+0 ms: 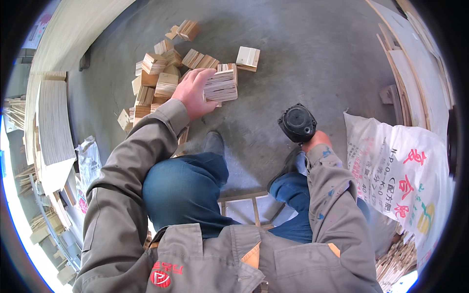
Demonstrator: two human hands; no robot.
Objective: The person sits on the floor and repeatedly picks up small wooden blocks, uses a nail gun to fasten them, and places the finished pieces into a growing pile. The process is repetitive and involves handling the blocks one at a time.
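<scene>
My left hand (194, 93) grips a plywood block (222, 84) with layered edges, its fingers along the far side and its thumb at the near side. A pile of similar wooden blocks (155, 64) lies on the floor just beyond and to the left of that hand. In my right hand (317, 140) is a black nail gun (297, 122), seen from its round end cap; the rest of the tool is mostly hidden beneath. The nail gun is well to the right of the held block, apart from it.
One pale block (248, 58) lies apart from the pile on the concrete floor (293, 53). On the right is a white woven sack (386, 166), with boards (408, 73) beyond it. Stacked sheets (54, 117) stand at the left. A wooden frame (256, 212) is between my legs.
</scene>
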